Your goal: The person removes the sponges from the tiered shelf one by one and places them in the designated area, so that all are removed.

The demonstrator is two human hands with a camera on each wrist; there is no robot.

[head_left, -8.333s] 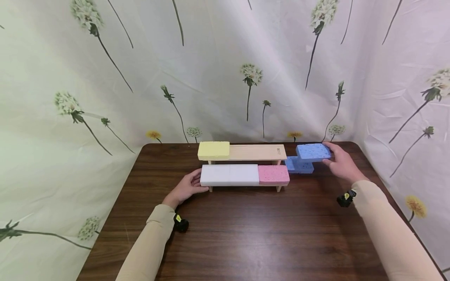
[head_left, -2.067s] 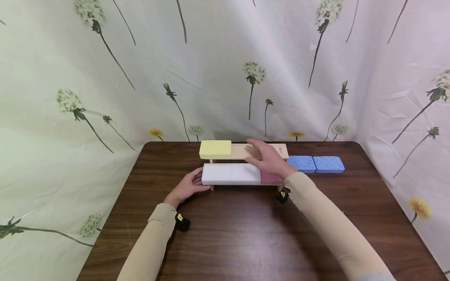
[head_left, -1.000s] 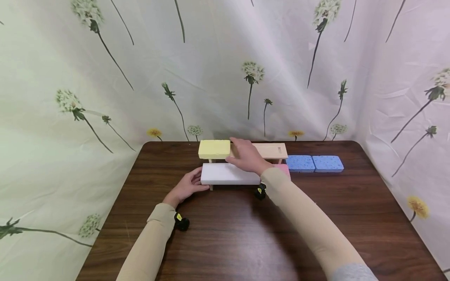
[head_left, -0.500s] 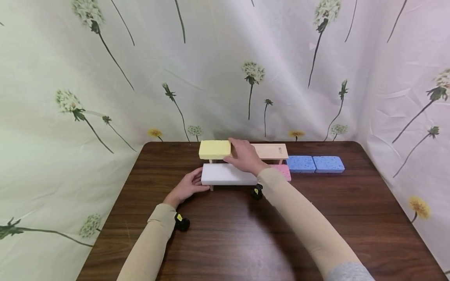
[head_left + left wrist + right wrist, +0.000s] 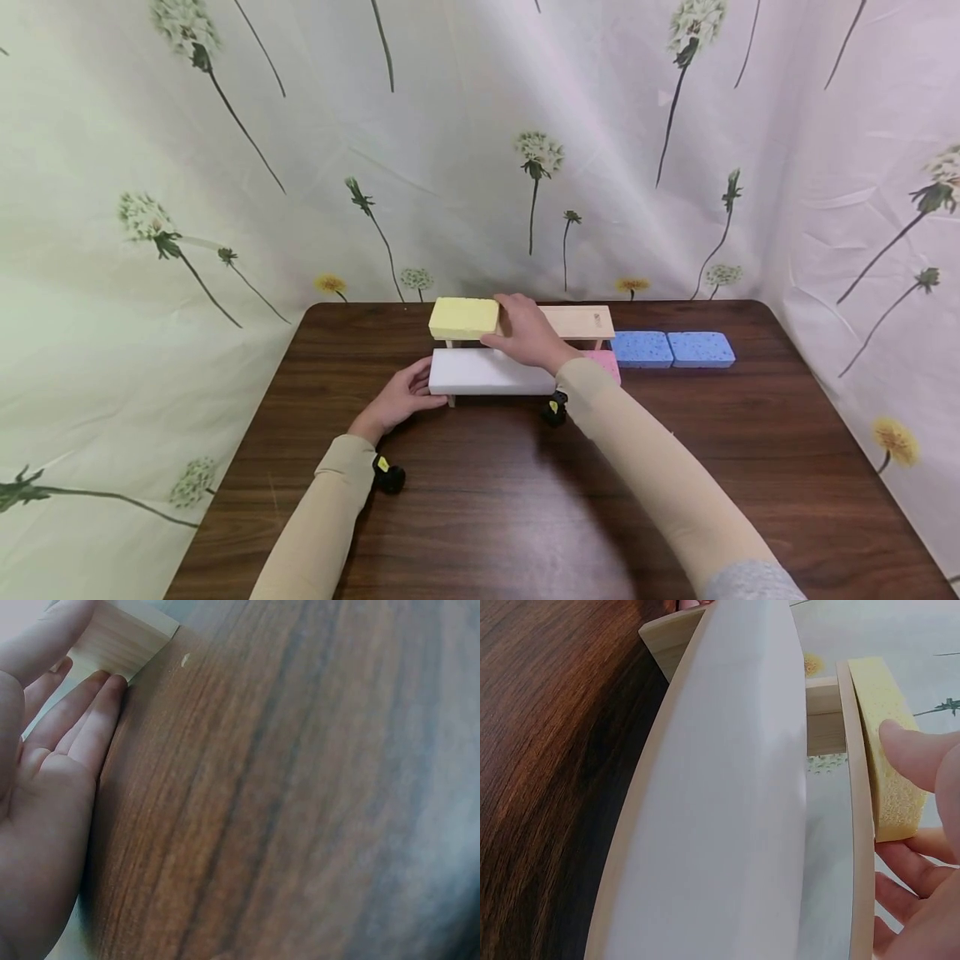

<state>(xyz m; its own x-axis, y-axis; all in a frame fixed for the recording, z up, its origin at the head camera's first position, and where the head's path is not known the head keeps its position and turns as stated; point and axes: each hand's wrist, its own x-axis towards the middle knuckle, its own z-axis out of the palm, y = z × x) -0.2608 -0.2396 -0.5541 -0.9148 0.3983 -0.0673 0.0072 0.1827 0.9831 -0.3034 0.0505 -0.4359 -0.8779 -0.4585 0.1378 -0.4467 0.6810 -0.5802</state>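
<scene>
Since the yellow sponge (image 5: 462, 315) is probably light and squishy, the right hand (image 5: 527, 333) pinching its end works (left hand (image 5: 397, 398)'s just relaxed against the wooden stand (image 5: 124, 639)).

Head view: right hand (image 5: 525, 333) covers the yellow sponge (image 5: 462, 318)'s right end, mid rear wooden shelf (image 5: 562, 322) and some of the white block (image 5: 472, 372); sleeve (image 5: 645, 458) hides part of the pink sponge (image 5: 607, 365). Shelf mark (image 5: 597, 320) too small to read. Left wrist: left hand (image 5: 49, 787) cropped at left edge, bench (image 5: 247, 787) blurs rightward. Right wrist: right hand cropped, white block runs out top and bottom.
</scene>
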